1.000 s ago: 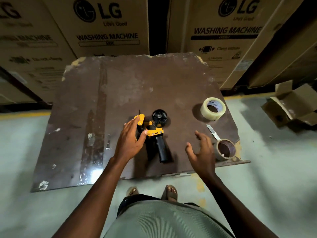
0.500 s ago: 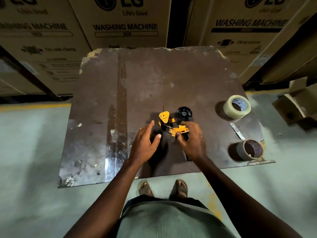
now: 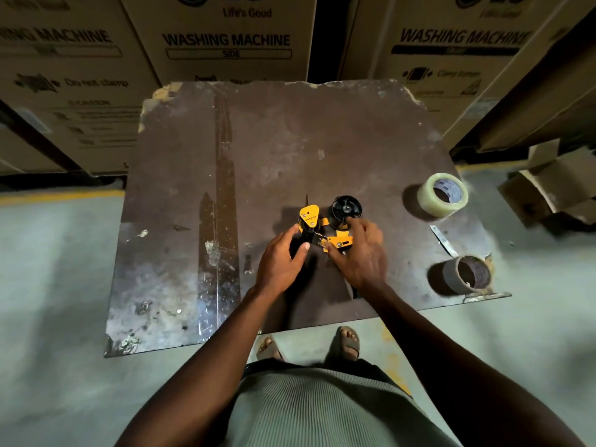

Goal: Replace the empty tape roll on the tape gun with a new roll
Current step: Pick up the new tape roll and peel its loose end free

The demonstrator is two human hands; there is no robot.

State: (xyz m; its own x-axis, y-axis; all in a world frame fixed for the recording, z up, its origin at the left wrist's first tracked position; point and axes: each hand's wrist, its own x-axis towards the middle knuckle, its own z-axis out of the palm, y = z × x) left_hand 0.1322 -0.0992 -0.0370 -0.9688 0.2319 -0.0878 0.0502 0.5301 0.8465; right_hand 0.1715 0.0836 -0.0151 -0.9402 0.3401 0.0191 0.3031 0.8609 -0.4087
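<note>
Closing in from both sides, the two hands now meet on the yellow-and-black plastic tape gun (image 3: 325,227) lying near the front of the worn brown board (image 3: 274,150): the right hand (image 3: 361,250), which a second ago hovered spread near the spent brown cardboard core (image 3: 467,274), has come across and wraps the gun's body, while the left hand (image 3: 280,256) pinches its yellow front. The bare black spindle (image 3: 346,209) looks ready for loading. Farther right, the new clear tape roll (image 3: 442,195) sits untouched, well apart.
</note>
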